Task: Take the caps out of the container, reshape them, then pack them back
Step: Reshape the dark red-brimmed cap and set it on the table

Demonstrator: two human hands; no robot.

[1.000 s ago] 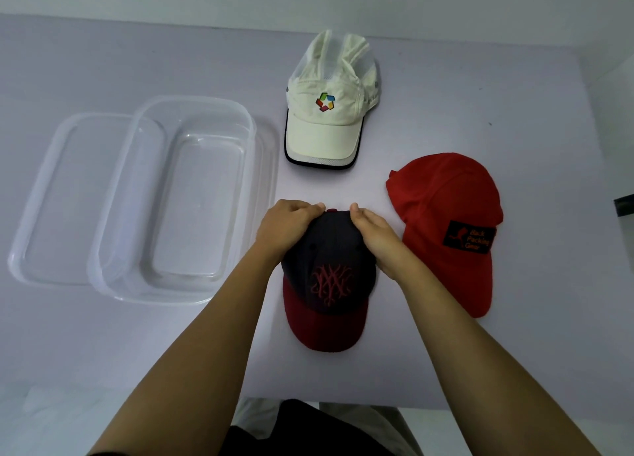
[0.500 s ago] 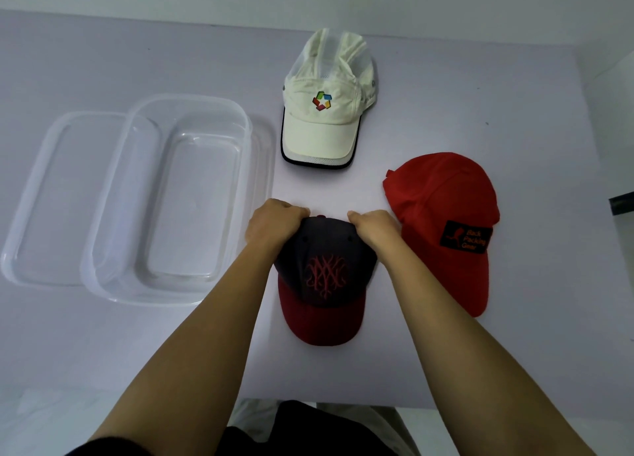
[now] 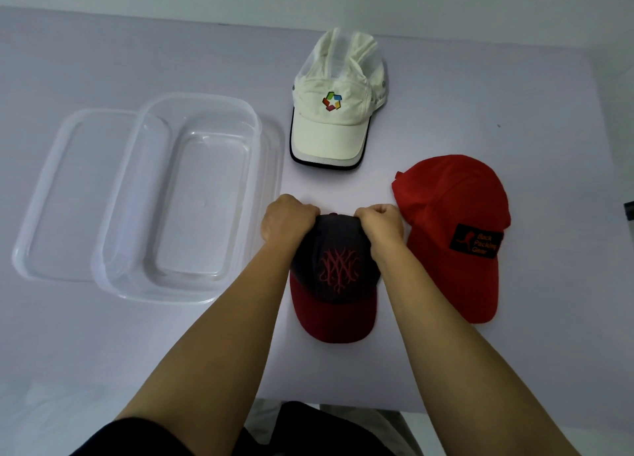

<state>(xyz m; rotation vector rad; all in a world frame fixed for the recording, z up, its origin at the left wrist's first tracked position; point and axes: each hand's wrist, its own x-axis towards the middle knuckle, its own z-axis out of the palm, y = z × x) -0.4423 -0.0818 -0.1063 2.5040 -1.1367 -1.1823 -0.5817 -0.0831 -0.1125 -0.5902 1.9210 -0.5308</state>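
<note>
A dark navy cap with a red brim and red embroidery (image 3: pixel 338 273) lies on the table in front of me, brim toward me. My left hand (image 3: pixel 286 224) and my right hand (image 3: pixel 380 224) both clutch the back of its crown, fingers curled into the fabric. A cream cap with a coloured logo (image 3: pixel 334 116) rests farther back. To the right lies a red cap with a black patch (image 3: pixel 453 225). The clear plastic container (image 3: pixel 137 195) stands empty at the left.
The container's clear lid (image 3: pixel 44 208) lies flat under its left side. The pale table (image 3: pixel 103 352) ends at a near edge just above my lap. A wall runs along the back.
Both hands have closed into fists on the back of the navy cap's crown and drawn it slightly toward me.
</note>
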